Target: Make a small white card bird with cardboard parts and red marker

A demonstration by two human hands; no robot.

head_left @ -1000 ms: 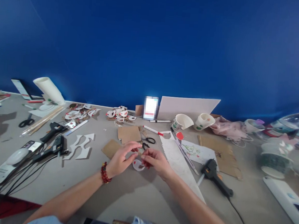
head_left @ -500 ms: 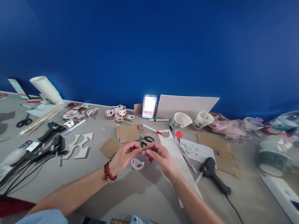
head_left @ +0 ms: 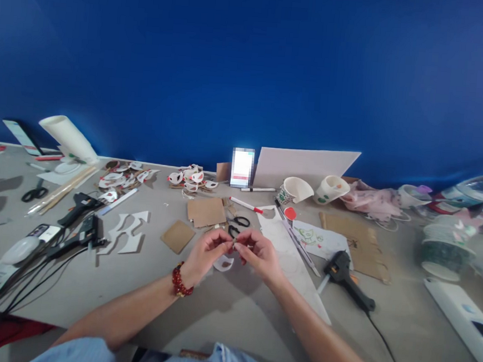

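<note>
My left hand (head_left: 211, 252) and my right hand (head_left: 258, 254) meet at the middle of the table, fingertips pinched together on a small brownish piece (head_left: 234, 244). Its kind is too small to make out. Just below the fingers lies a white bird-shaped cutout (head_left: 224, 264), partly covered by my left hand. Black-handled scissors (head_left: 239, 221) rest right behind the fingertips. A square of brown cardboard (head_left: 177, 237) is to the left of my left hand, and a larger cardboard piece (head_left: 206, 211) lies behind it. White paper (head_left: 293, 269) runs under my right forearm.
On the right lies a black glue gun (head_left: 347, 280); more glue guns (head_left: 78, 237) with cords lie left. White cut scraps (head_left: 126, 232), finished bird cutouts (head_left: 192, 178), a red-capped marker (head_left: 246, 205), paper cups (head_left: 294, 191) and a phone (head_left: 242, 167) stand or lie farther back.
My hands stay pinched together and have shifted slightly right in view, now covering more of the bird cutout. The view has tilted slightly; the objects on the table keep their places.
</note>
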